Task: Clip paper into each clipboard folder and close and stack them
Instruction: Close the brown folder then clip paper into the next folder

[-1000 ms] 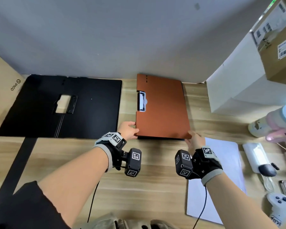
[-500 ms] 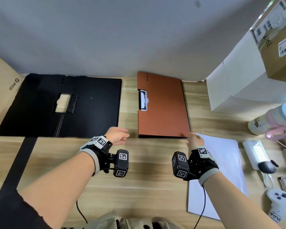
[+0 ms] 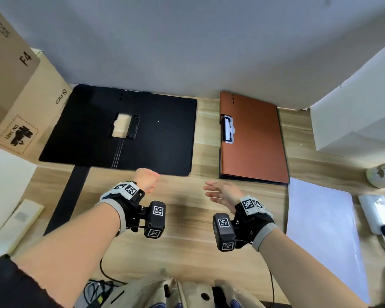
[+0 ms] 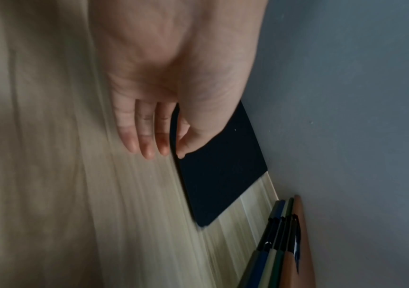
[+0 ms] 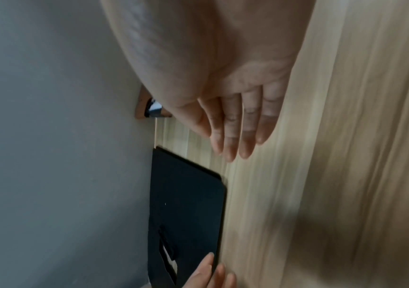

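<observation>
A black clipboard folder (image 3: 120,130) lies open and flat at the back left of the wooden table; its clip (image 3: 133,126) holds no paper. To its right a closed brown folder (image 3: 253,138) tops a stack of several coloured folders (image 4: 284,243). A white sheet of paper (image 3: 320,230) lies at the right. My left hand (image 3: 146,178) is at the black folder's front edge with straight fingers (image 4: 146,148), the thumb over the black cover. My right hand (image 3: 218,191) hovers open over bare table between the two folders, its fingers (image 5: 232,148) pointing left, holding nothing.
Cardboard boxes (image 3: 16,103) stand at the left, a white box (image 3: 353,107) at the back right, a grey wall behind. A white device (image 3: 376,212) lies at the right edge. A black strip (image 3: 69,196) and a pale flat box (image 3: 16,223) lie at the front left.
Both hands let go of the brown folder's front corners and moved left. The left hand now sits at the black folder's front edge; the right hovers between the folders.
</observation>
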`<state>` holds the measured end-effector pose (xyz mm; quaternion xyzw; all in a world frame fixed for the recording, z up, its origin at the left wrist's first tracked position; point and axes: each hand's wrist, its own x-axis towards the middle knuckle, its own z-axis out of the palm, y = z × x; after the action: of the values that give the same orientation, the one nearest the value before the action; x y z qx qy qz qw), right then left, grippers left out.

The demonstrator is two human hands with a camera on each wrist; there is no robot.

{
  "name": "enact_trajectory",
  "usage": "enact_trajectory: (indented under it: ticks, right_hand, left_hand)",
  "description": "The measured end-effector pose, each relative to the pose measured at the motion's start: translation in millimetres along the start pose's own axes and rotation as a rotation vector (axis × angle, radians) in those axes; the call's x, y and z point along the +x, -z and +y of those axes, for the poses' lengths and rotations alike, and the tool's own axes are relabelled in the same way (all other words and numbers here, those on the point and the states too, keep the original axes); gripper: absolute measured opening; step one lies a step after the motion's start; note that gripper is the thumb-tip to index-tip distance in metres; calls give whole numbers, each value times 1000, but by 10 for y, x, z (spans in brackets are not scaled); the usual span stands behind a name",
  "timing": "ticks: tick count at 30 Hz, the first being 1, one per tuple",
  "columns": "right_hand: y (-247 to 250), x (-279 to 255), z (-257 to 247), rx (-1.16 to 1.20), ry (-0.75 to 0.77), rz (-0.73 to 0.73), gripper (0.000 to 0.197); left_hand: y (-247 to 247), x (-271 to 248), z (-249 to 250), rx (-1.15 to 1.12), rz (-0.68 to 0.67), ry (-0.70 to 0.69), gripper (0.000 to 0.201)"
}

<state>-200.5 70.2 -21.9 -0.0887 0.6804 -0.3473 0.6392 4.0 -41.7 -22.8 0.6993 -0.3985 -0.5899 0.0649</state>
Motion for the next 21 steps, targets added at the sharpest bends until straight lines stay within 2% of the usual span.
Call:
enact_trajectory:
  ticks: [2,5,10,14,18,21]
  right_hand:
    - [-189,92,-55,-1,-18,32,31]
    - [-436,249,-92,42,-54,71,39]
    - [-703,373,-121,153,-88,78,42]
    - [-830,423,-178,243,-79,175,41]
    - [-992,473,-276,297,-58,132,57]
    - [-1120,460,-374,340,32,96,47]
  left_hand:
    - [118,42,-39,-2,-9,2,23]
    - [304,95,-119,13,-30,25,17]
    - [544,180,-214,3,-71,30,24]
    - [656,231,-226,14,-102,4,17]
    - [777,269,-182,102,-99,-140,18]
    - [848,310,-106,123,-34,-253,22]
